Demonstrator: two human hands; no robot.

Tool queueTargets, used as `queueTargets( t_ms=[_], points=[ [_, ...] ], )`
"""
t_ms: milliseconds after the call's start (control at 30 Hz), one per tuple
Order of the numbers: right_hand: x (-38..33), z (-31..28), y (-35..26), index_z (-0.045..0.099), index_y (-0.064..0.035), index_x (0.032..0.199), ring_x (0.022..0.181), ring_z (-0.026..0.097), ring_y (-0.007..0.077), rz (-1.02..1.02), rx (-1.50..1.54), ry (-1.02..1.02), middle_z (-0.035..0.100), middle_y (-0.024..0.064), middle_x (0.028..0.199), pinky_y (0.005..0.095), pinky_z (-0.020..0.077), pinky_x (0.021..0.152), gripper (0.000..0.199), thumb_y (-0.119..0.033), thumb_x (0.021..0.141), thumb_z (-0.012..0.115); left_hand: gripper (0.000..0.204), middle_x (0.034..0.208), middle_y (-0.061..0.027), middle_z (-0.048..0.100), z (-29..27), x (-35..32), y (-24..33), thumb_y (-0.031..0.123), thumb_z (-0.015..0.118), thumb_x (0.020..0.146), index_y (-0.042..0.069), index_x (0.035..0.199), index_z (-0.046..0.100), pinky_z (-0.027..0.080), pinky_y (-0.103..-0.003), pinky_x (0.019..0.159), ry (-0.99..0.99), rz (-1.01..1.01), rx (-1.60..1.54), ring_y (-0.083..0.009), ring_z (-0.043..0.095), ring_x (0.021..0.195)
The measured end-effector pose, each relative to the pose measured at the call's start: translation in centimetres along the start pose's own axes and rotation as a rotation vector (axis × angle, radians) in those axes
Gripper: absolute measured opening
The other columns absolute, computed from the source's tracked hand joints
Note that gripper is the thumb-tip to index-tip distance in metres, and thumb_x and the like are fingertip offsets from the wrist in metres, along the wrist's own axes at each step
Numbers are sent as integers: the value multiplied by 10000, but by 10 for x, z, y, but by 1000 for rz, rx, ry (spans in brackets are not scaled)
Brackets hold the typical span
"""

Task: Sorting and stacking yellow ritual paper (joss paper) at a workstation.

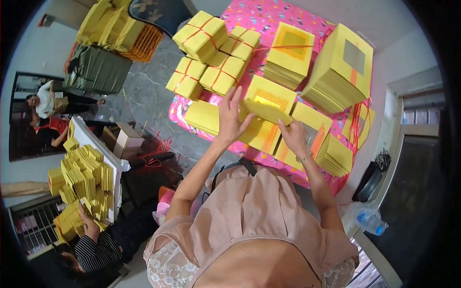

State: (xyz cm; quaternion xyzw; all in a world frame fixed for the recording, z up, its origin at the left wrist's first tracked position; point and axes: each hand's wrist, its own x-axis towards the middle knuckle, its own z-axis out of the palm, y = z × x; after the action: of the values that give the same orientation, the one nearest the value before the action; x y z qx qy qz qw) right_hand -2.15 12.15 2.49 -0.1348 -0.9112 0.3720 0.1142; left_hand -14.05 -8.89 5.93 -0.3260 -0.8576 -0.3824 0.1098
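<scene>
My right hand (294, 138) pinches the right end of a folded yellow paper piece (266, 112), thumb and fingers closed on its edge. Spread fingers show on my left hand (232, 117), whose thumb lies by the left end of the same piece; whether it touches cannot be made out. Under the piece lies a flat yellow paper sheet (259, 135) with an orange-edged window. To its right is another yellow sheet (300, 120) with a grey patch and orange strip. A fanned stack of yellow folded pieces (334, 156) sits beyond my right wrist.
Red-tied yellow bundles (199, 36) and tall stacks of yellow sheets (338, 72) stand on the pink patterned tablecloth (249, 14). At left, a white-covered table (116, 180) bears yellow pieces, with a person in a striped sleeve (96, 252) beside it. A plastic bottle (372, 222) is at right.
</scene>
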Motion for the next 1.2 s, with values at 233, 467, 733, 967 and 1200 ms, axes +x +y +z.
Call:
queueTargets(
  t_ms=[233,467,733,967,1200],
  points=[
    [27,-17,6,712,-8,1009,523,514,150,366,171,-95,599,87,616,349,412,516,387,-383,933,660,716,1457,-218,394,39,-26,22,150,745,800,92,1451,452,363,-508,1070,-190,177,58,-405,396,1316],
    [41,-3,33,722,-16,1021,571,543,118,445,330,-111,647,52,666,326,425,537,396,-397,924,670,681,1547,-248,304,60,-20,15,416,628,898,206,1509,412,258,-583,1135,-395,163,167,-472,279,1413],
    [40,-1,27,631,5,1003,576,519,110,492,445,-26,618,29,695,307,442,547,303,-276,926,717,694,1563,-247,281,63,-18,11,466,615,912,210,1520,401,230,-593,1140,-443,138,185,-472,260,1422],
    [8,6,15,568,-13,933,614,538,132,364,350,165,580,45,712,304,442,561,258,-246,955,678,699,1576,-247,261,65,-21,10,477,596,923,193,1528,391,206,-584,1145,-437,139,218,-467,251,1428],
    [1,10,17,578,-29,919,613,589,290,348,179,107,595,132,703,407,458,602,247,-264,985,614,699,1587,-246,240,68,-25,12,503,560,933,204,1538,376,191,-587,1147,-449,133,260,-461,238,1438]
  ],
)
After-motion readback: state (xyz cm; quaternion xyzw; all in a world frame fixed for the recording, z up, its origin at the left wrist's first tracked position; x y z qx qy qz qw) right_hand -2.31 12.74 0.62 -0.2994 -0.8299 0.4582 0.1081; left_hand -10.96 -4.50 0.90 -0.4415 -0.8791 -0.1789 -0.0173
